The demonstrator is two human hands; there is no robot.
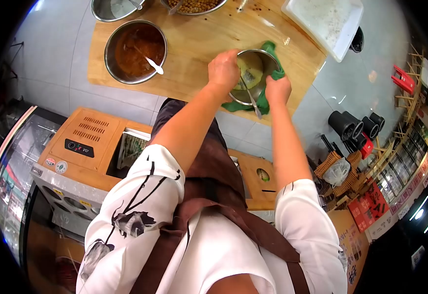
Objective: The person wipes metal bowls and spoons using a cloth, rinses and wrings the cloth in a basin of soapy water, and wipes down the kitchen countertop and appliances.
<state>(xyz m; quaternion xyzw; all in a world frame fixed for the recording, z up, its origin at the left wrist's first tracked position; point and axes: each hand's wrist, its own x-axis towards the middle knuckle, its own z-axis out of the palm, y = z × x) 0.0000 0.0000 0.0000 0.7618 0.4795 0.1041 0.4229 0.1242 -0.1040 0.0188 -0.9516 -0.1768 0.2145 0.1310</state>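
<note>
A steel bowl (259,93) with a pale yellow-green mixture inside stands on the wooden table, a metal spoon (249,93) leaning in it with its handle over the near rim. My left hand (224,70) is closed on the bowl's left rim. On the right side, my right hand (278,89) is closed round a green cloth (269,47) against the bowl. The cloth also shows behind the bowl and below it on the table.
To the left on the table (189,54) sits a steel bowl of red-brown sauce (138,46) with a white spoon (153,64). Bowls with white contents (117,8) and chickpea-like pieces (194,6) stand at the top. A white tray (344,39) is at the right corner.
</note>
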